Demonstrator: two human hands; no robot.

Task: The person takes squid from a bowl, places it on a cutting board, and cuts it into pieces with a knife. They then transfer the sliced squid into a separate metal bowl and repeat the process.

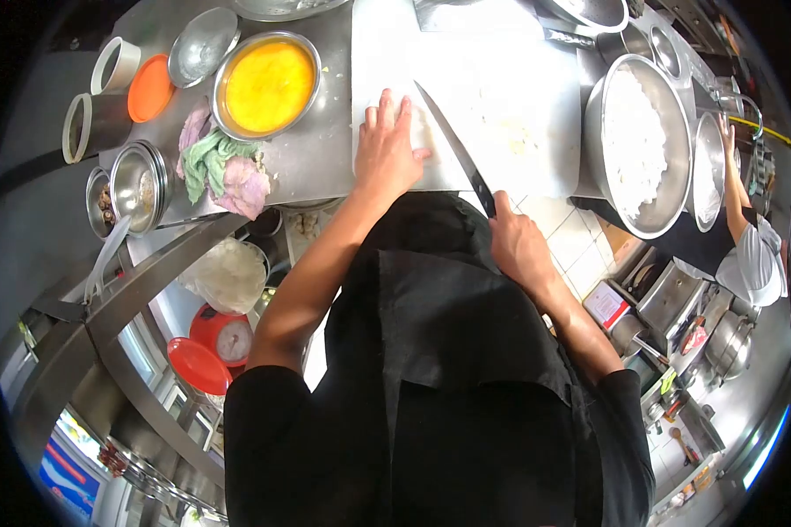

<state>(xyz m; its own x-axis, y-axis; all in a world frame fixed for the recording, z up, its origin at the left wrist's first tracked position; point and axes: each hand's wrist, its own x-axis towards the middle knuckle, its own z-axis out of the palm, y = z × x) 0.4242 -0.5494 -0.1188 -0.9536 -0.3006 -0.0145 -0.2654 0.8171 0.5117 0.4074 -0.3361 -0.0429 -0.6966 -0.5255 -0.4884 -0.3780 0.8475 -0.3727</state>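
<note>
A long chef's knife (455, 139) slants over the white cutting board (545, 105), its tip pointing away to the upper left. My right hand (518, 244) is wrapped round its black handle near the board's front edge. To the left of the blade, my left hand (388, 147) lies on the board with fingers stretched forward and the thumb out to the side. Something pale shows beside the thumb, hard to tell from the white board. Small yellowish scraps (520, 136) lie to the right of the blade.
A cleaver (479, 16) rests at the board's far edge. A steel bowl of yellow liquid (268, 85) and crumpled cloths (224, 167) are on the left. A large bowl of chopped white food (634, 140) stands right; beyond it works another person (751, 263).
</note>
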